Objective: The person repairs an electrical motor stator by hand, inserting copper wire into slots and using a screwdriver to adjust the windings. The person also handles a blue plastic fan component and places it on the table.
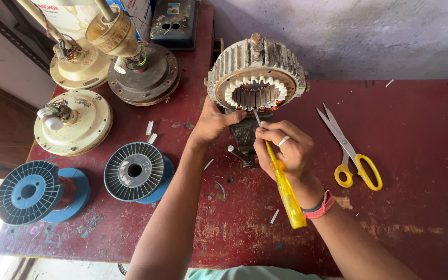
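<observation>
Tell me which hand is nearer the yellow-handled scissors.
Right. The right hand, holding a yellow screwdriver, sits just left of the scissors; the left hand is farther left, at the stator.

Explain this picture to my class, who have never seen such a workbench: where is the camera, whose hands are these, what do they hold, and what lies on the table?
The camera sits on the person's head and looks down, so both bare arms reach in from the bottom edge. The right hand holds a yellow screwdriver, its tip pointed into the slots of a round metal motor core. The left hand steadies that core from the side. The core stands upright in a small vise on a worn red table. To the right lie yellow-handled scissors. To the left stand two wire spools with blue ends and three round fan motor housings. Small white strips lie scattered about.
</observation>
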